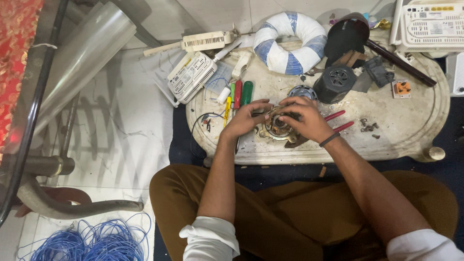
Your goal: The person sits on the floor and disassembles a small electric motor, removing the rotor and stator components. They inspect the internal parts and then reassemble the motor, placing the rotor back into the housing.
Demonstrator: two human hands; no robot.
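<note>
Both hands, left hand [247, 117] and right hand [305, 117], grip motor core [276, 126].

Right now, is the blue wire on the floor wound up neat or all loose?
Loose. The blue wire lies spread on the floor in tangled, uneven loops, unlike the tightly wound blue-and-white coil on the low table.

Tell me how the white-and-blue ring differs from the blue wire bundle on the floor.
The white-and-blue ring is a tight, wrapped doughnut lying on the low table; the blue wire bundle is a loose, tangled heap on the floor. The ring is mostly white with blue bands, the bundle blue throughout. The ring lies beyond the left hand and right hand; the bundle is off to the person's left, partly cut by the frame. Both are roughly circular.
</note>
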